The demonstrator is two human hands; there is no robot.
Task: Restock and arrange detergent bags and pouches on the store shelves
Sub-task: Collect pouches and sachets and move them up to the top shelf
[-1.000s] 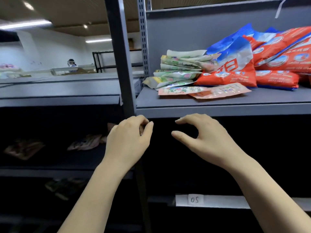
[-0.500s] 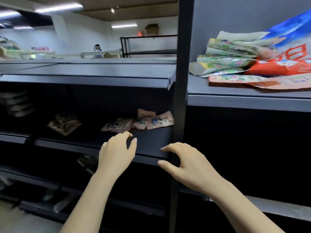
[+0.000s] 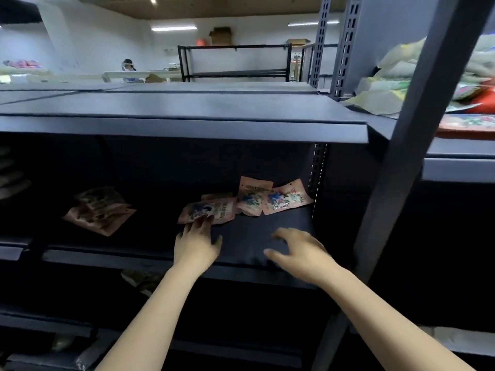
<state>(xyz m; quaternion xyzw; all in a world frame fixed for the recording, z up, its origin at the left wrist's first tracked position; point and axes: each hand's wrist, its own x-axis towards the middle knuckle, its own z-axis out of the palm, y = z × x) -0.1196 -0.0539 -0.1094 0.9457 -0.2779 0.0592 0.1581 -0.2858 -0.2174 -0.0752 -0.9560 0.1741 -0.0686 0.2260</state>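
Note:
Three pink detergent pouches lie on a dark middle shelf (image 3: 257,236): a flat pouch (image 3: 211,211) nearest me, a middle pouch (image 3: 253,199) and a right pouch (image 3: 286,200) leaning at the back. My left hand (image 3: 197,243) reaches into the shelf and its fingertips touch the front edge of the flat pouch. Over the bare shelf to the right, my right hand (image 3: 300,251) hovers with fingers spread and loosely bent, holding nothing. A second heap of pink pouches (image 3: 100,210) lies further left on the same shelf.
A grey upright post (image 3: 409,145) stands just right of my right hand. Beyond it, an upper shelf holds stacked green, white and red detergent bags (image 3: 417,87). A top shelf board (image 3: 187,113) overhangs the pouches. A person stands far back in the room (image 3: 128,69).
My view swung left from the stacked bags to the lower left shelf. Both hands moved forward into that shelf, and the left hand reached the flat pouch.

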